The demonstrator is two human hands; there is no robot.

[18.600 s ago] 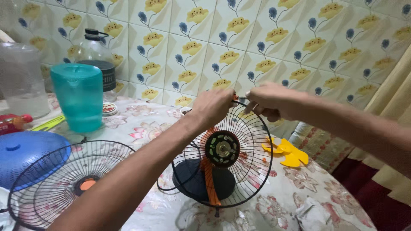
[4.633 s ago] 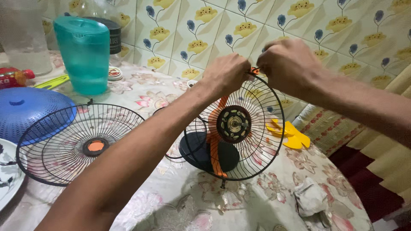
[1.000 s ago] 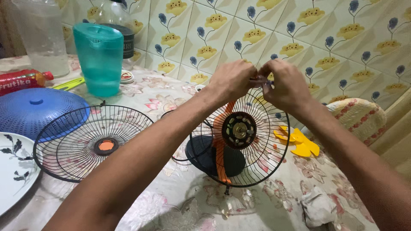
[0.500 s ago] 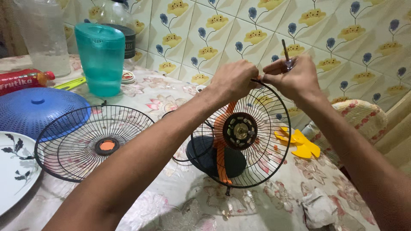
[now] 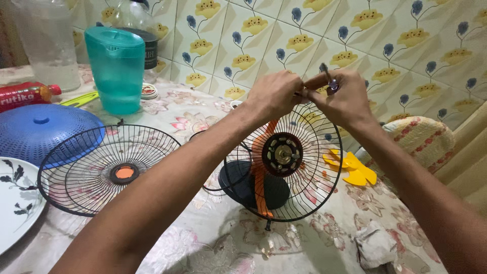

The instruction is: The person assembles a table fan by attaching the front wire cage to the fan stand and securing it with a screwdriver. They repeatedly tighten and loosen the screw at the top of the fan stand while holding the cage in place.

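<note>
Both hands meet at the top rim of the upright rear fan guard [image 5: 297,167]. The left hand [image 5: 274,96] is closed over the rim wire, steadying the guard so that it does not tip or turn. The right hand [image 5: 341,99] is closed around a small screwdriver [image 5: 327,81], whose slim shaft points up and away from the rim; what its tip acts on is hidden behind the fingers. The guard stands on its dark round base [image 5: 251,190] on the desk [image 5: 213,243], with the bare motor hub [image 5: 282,155] facing the viewer, blade removed. The yellow fan blade [image 5: 352,170] lies just to the right, apart from the guard. The detached front guard [image 5: 106,170] lies flat at the left, near a blue dome cover [image 5: 35,132], a white plate [image 5: 15,203] and a teal jug [image 5: 114,71].
</note>
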